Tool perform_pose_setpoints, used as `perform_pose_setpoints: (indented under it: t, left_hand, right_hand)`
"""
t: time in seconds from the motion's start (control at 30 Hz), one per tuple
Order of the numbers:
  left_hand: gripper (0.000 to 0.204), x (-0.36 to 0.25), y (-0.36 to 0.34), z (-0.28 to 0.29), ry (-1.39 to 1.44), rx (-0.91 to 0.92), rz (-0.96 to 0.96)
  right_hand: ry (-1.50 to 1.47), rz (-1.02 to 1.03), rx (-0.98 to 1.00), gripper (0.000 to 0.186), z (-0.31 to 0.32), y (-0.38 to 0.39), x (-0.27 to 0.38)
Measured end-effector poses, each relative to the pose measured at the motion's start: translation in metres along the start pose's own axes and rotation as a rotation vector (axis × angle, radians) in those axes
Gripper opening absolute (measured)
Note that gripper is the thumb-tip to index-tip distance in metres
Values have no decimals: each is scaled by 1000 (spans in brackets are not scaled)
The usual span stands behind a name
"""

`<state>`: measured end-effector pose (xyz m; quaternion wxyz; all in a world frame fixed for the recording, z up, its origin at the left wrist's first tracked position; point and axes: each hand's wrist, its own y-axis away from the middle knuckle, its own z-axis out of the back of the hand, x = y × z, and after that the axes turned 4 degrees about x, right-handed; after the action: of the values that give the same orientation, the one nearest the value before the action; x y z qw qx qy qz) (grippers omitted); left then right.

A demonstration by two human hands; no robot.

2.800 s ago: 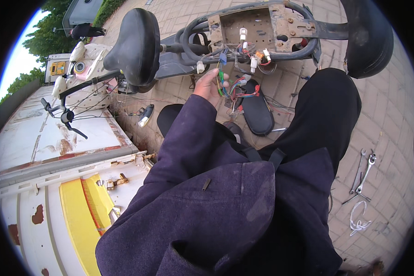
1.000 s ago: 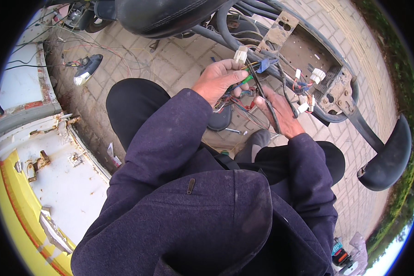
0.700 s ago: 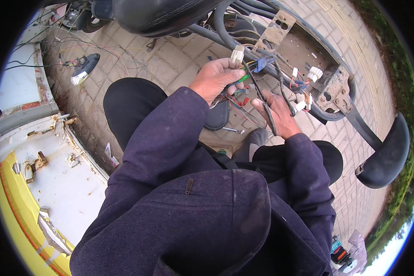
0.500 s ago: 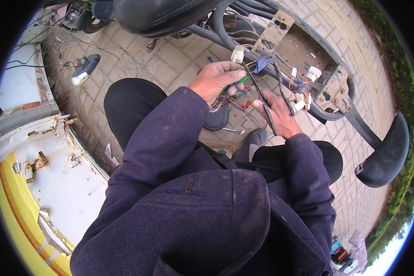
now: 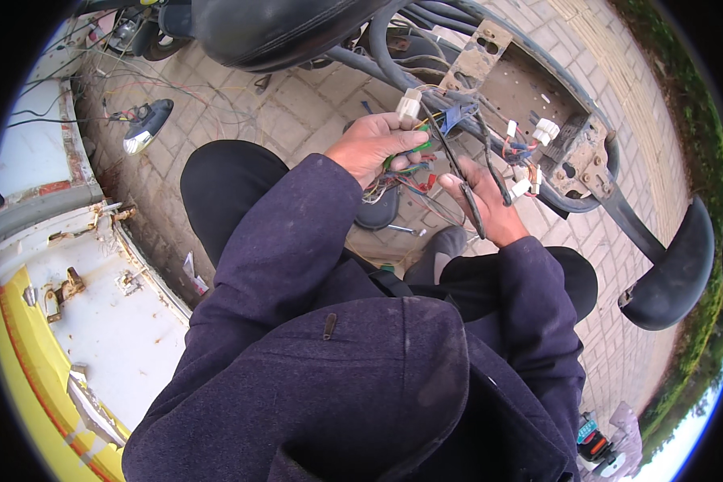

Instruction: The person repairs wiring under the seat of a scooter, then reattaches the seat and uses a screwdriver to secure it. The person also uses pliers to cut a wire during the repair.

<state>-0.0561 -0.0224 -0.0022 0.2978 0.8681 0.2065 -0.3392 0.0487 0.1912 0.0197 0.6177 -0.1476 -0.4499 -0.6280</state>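
My left hand pinches green wires, just below a white plastic connector and beside a blue connector. To its right, my right hand is closed on a black cable that runs down from the harness. More white connectors hang on coloured wires against the bare scooter frame. A tangle of thin wires with small red connectors dangles below my hands, over a black oval pad on the paving. A wrench lies near my foot.
A black saddle overhangs the top; another black seat sticks out at right. A lamp housing lies among loose wires on the paving. Rusty white metal panels with yellow sheeting stand at left. A hedge lines the far right.
Since the oldest frame, my view has turned and my right hand has come in, taking hold of the black cable. Over the last second both hands have shifted only slightly, still holding the wiring.
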Motion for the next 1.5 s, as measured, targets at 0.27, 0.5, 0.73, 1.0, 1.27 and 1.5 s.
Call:
perform_pose_setpoints:
  t: [0.27, 0.5, 0.73, 1.0, 1.27, 1.5]
  left_hand:
    - [28, -1, 3, 2, -52, -18, -99]
    - [23, -3, 2, 2, -45, -38, -99]
    - [22, -6, 5, -1, -36, -27, -71]
    - [20, -7, 2, -1, -60, -30, -92]
    - [21, -2, 0, -2, -33, -5, -65]
    - [24, -3, 0, 0, -1, 19, -51]
  right_hand:
    - [116, -46, -30, 67, -11, 17, -24]
    - [78, -135, -10, 67, -18, 18, -29]
    - [53, 13, -89, 68, -18, 5, -40]
    - [67, 18, -82, 65, -16, 6, -46]
    - [40, 129, -114, 60, -7, -14, -22]
    - [-60, 148, -80, 57, -10, -25, -16]
